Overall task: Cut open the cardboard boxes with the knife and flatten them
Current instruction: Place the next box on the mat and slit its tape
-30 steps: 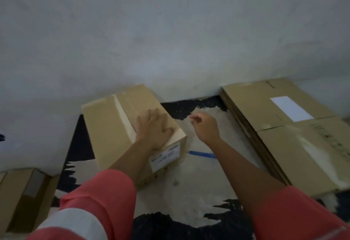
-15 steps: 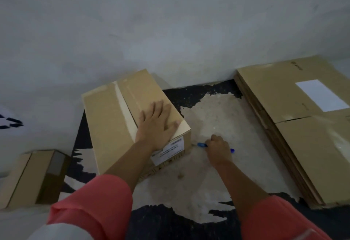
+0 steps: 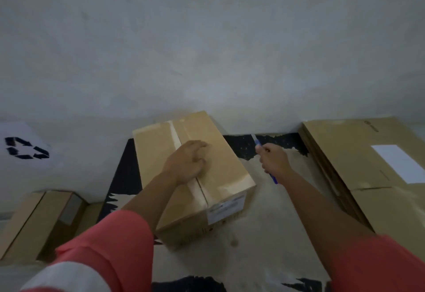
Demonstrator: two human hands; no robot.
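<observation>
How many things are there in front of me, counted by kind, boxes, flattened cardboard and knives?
Boxes standing whole: 2, the taped box under the left hand and the box at lower left
Stacks of flat cardboard: 1, the flattened stack on the right
Knives: 1, the blue knife gripped in the right hand
Total: 4

Plain grey-white wall [image 3: 207, 50] rising beyond the fingers [image 3: 199, 146], dimly and evenly lit. Floor [image 3: 264, 234] beneath them: dark speckled coating worn to a pale patch. Far left of the fingers, a white sheet [image 3: 30, 130] bearing a black recycling symbol [image 3: 26, 148].
</observation>
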